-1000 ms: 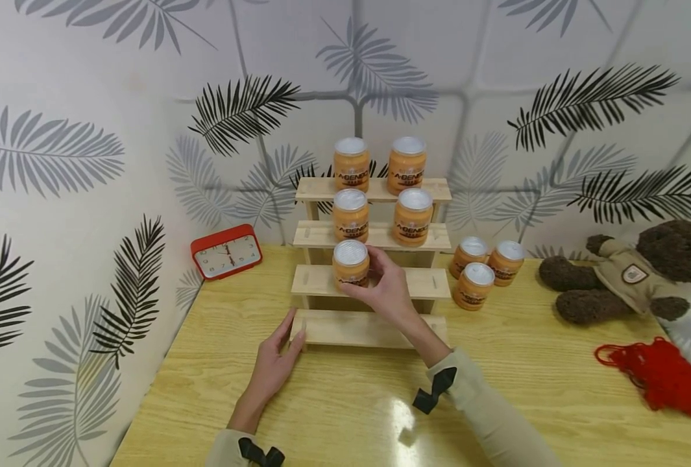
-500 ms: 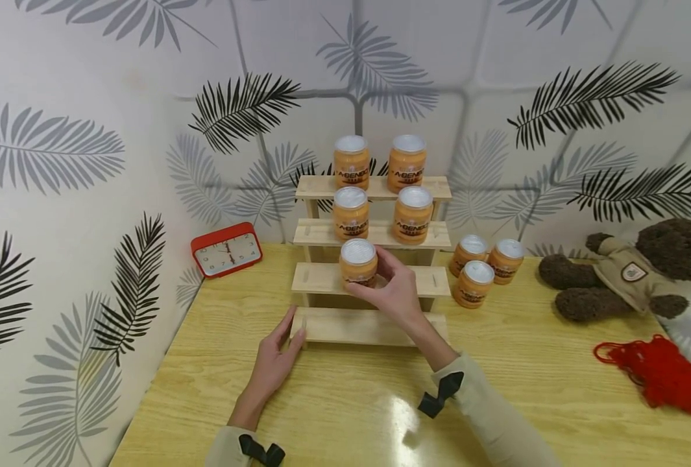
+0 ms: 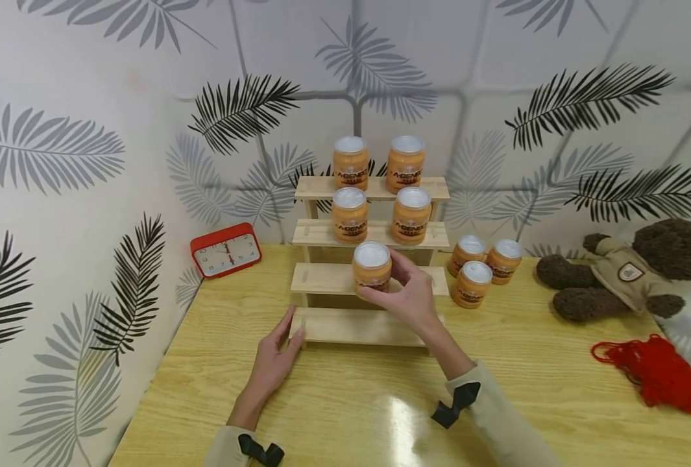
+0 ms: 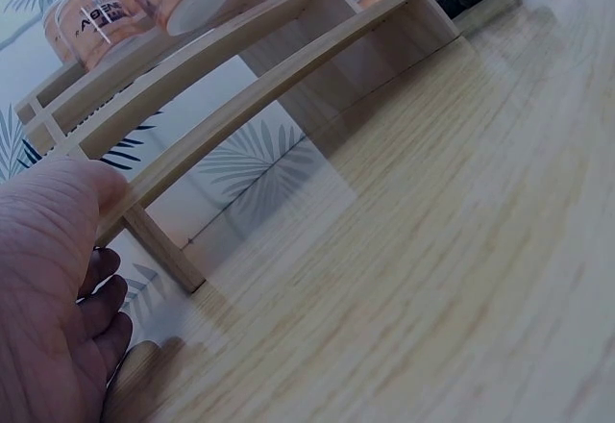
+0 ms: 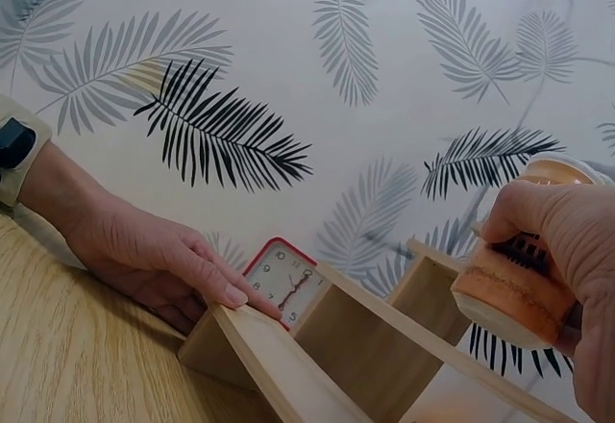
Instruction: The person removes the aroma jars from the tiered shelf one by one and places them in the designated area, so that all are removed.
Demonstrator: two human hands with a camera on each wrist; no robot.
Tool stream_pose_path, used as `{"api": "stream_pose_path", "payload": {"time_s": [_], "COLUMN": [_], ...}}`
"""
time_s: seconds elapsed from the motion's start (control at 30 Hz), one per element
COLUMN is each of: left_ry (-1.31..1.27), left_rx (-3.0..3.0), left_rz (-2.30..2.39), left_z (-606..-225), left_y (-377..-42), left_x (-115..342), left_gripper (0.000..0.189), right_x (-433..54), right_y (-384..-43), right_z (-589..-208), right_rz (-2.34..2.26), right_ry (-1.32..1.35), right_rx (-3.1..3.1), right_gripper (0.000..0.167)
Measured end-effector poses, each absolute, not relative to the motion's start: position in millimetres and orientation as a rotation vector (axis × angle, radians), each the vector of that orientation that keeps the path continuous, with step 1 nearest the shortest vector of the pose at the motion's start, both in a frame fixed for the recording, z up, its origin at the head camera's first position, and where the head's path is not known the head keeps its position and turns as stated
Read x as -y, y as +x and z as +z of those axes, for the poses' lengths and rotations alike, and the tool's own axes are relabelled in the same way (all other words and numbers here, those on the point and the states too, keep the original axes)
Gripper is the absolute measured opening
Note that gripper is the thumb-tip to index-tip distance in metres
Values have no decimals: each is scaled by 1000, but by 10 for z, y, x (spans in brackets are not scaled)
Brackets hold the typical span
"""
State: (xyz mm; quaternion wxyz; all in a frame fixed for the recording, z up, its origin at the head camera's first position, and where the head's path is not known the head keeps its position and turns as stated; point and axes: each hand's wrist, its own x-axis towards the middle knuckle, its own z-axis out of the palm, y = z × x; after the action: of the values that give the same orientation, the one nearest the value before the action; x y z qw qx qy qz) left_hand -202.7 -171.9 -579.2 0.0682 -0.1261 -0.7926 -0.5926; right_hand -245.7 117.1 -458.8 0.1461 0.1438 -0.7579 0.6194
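The right hand [image 3: 406, 295] is clamped on an orange jar [image 3: 372, 267], thumb on its near side and fingers on its right. The jar is nearly upright, silver lid up, at the middle of the second-lowest step of the wooden rack [image 3: 363, 324]; I cannot tell whether its base touches the wood. The left hand [image 3: 272, 363] grips the left end of the lowest step, thumb at the near edge, fingers against the end. Two top jars [image 3: 350, 165] stand on the far, highest step and two lower jars [image 3: 350, 217] just below. Right of the rack, three desk jars [image 3: 472, 285] cluster on the desk [image 3: 333, 402]. A red clock [image 3: 226, 251] stands far left; a bear [image 3: 619, 272] lies right, red yarn [image 3: 657, 373] nearer.
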Motion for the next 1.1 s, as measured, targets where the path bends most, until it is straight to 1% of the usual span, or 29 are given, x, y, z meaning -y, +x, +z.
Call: {"api": "stream_pose_path", "payload": {"time_s": [0.6, 0.87, 1.1], "left_ry": [-366, -369, -366], "left_rx": [2399, 2396, 2379], "left_rz": [-1781, -1781, -1798], "left_z": [-5783, -5790, -5781], "left_y": [-2018, -2022, -2017], "left_x": [1719, 1716, 1709], "left_gripper": [61, 61, 60], "right_x": [-1606, -1788, -1956], "right_y": [-2300, -2232, -2189], "right_z": [-4554, -4543, -4535], "right_rz": [1686, 1690, 1681], "right_ry": [410, 376, 344], "right_rx": [2121, 2126, 2097], "right_gripper": [76, 72, 75]}}
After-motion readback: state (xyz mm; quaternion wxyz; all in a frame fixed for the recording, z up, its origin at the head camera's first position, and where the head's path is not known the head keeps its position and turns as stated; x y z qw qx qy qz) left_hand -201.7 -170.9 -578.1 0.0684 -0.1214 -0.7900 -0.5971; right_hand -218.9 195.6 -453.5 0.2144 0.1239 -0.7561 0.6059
